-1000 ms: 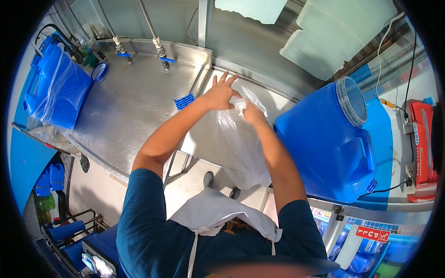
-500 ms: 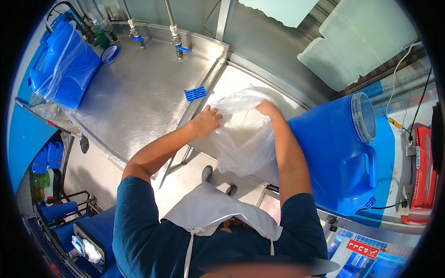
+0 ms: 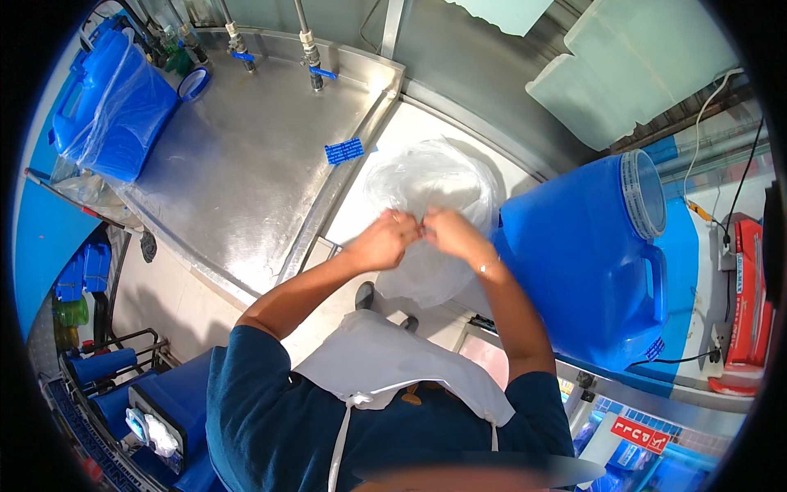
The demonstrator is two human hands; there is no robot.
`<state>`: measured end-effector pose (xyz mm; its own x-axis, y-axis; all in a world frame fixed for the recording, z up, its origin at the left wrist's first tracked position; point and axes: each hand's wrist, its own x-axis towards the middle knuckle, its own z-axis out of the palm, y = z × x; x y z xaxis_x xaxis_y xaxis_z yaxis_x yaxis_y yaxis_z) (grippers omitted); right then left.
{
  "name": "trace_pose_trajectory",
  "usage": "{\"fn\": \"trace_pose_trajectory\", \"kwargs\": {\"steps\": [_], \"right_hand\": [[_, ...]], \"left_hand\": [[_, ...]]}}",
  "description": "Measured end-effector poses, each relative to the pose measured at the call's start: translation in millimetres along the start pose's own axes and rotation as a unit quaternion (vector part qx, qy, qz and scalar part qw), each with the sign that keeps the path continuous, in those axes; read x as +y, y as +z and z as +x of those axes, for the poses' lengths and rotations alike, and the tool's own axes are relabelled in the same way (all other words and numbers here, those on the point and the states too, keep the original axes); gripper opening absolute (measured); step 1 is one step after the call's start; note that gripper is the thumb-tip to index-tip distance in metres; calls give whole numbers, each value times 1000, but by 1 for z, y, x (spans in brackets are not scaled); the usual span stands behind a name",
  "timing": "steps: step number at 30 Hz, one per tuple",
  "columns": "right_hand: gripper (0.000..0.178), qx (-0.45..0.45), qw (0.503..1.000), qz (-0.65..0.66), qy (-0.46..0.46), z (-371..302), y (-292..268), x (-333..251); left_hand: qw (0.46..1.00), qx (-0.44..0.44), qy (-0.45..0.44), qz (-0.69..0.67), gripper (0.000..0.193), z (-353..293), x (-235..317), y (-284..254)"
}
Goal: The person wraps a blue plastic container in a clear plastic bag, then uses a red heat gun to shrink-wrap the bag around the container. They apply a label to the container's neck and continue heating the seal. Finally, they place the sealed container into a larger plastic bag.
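A clear plastic bag [image 3: 434,168] stands with its mouth spread, over the white surface beside the steel sink. At the near side of its mouth my left hand [image 3: 387,240] and my right hand [image 3: 452,234] meet, fingertips almost touching. Both are closed in a pinch on the bag's plastic, though the exact fold they grip is partly hidden by the fingers. Just right of my right forearm lies a large blue water jug [image 3: 574,262] with a pale round cap [image 3: 643,195]. A blue printed sheet of labels [image 3: 344,151] rests on the sink's edge to the left.
The steel sink [image 3: 238,156] has two pipes with blue-handled valves [image 3: 318,72]. A plastic-wrapped blue jug [image 3: 119,111] and a blue lid [image 3: 194,84] stand at its far left. Below left is a cart [image 3: 123,377]; at right, red packages [image 3: 746,303] and dark cables.
My hands have come together from opposite sides of the bag and moved nearer to me. The bag's mouth now shows wider and rounder beyond them.
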<state>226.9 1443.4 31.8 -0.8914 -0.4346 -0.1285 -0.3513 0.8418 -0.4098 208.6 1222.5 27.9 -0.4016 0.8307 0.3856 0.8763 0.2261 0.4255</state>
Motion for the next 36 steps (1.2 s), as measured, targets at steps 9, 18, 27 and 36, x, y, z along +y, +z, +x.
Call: {"fn": "trace_pose_trajectory", "kwargs": {"steps": [9,18,27,36], "right_hand": [[20,65,992,96,40,-96,-2,-23],[28,433,842,-301,110,-207,-229,-125],[37,138,871,-175,438,-225,-297,-61],[36,177,886,-145,403,-239,-288,-66]], "left_hand": [[978,-196,-70,-30,32,-23,31,16],[971,71,-106,-204,40,48,82,-21],[962,-165,-180,-121,28,138,26,114],[973,-16,-213,83,32,151,57,96]]}}
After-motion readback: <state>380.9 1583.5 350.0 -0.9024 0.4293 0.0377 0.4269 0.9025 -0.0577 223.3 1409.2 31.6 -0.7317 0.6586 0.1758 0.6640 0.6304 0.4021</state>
